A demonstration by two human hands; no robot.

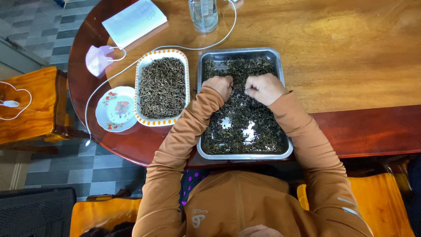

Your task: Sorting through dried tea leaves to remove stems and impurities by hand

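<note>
Tea leaves (pixel 239 118) fill steel tray (pixel 280 66) on surface (pixel 351 48). Left hand (pixel 219 85) and right hand (pixel 263 87), fingers curled, pinch at leaves mid-tray, likely sorting. Dish (pixel 162 87) of leaves just left, handy for picked bits.

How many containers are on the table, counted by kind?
Metal tray with dark leaves, both hands in it: 1
Oblong dish with orange rim, holding leaves: 1
Small flowered plate: 1
Glass: 1
Total: 4
</note>
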